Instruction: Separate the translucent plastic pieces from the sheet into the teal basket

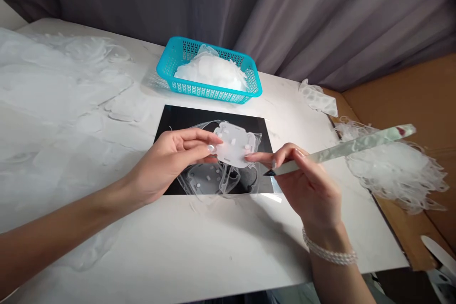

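My left hand (181, 156) pinches the left edge of a translucent white plastic sheet piece (231, 140) with small raised tabs. Above the black mat (171, 118), this piece is held near a clear cut-out frame (228, 180). In my right hand (308, 185) is a long, pale, wrapped-handle craft knife (351, 147), its dark pointed tip directed left. The right index finger stretches out to touch the lower right of the plastic piece. A second sheet piece (204, 178) shows within the film below.
Behind the mat stands a blue basket (210, 92) holding a pile of white pieces. Heaps of translucent sheets (60, 85) cover the table's left side. Clear scraps (395, 166) pile up over the cardboard (409, 85) at right; another crumpled scrap (317, 97) lies farther back.
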Motion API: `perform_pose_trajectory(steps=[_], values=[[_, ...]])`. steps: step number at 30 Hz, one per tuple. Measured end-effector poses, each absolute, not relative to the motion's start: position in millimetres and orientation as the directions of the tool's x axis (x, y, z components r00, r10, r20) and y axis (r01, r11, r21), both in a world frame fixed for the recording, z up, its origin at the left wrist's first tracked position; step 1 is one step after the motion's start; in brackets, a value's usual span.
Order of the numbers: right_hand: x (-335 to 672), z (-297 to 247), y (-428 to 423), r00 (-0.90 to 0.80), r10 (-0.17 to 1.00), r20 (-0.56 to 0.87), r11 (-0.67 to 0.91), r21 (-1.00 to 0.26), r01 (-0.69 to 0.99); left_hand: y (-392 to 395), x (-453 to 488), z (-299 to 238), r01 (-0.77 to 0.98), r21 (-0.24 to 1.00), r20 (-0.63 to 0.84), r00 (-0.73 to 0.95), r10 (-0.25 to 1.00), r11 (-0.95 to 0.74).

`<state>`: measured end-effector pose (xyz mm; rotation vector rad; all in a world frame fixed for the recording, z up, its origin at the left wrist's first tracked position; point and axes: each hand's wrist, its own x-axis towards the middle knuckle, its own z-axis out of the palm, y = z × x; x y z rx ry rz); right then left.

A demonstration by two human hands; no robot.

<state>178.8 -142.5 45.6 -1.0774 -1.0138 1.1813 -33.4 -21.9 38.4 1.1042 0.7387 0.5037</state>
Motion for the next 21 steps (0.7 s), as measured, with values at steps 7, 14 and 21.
perform_pose_trajectory(steps=[7,14,21], values=[[179.8,42.9,-143.0,0.121,0.990,0.074,0.094,-0.982,-0.167,-23.4,-34.6,40.0,0.004,0.937,-0.265,0.660,0.703,0.350],[177.9,43.8,-145.6,0.144,0.989,0.030,0.055,-0.984,-0.171,-22.1,-33.0,40.2,0.029,0.912,-0.323,0.666,0.673,0.409],[178.4,42.4,-144.1,0.172,0.985,0.033,0.061,-0.985,-0.163,-21.9,-32.3,39.3,0.002,0.907,-0.302,0.701,0.646,0.422]])
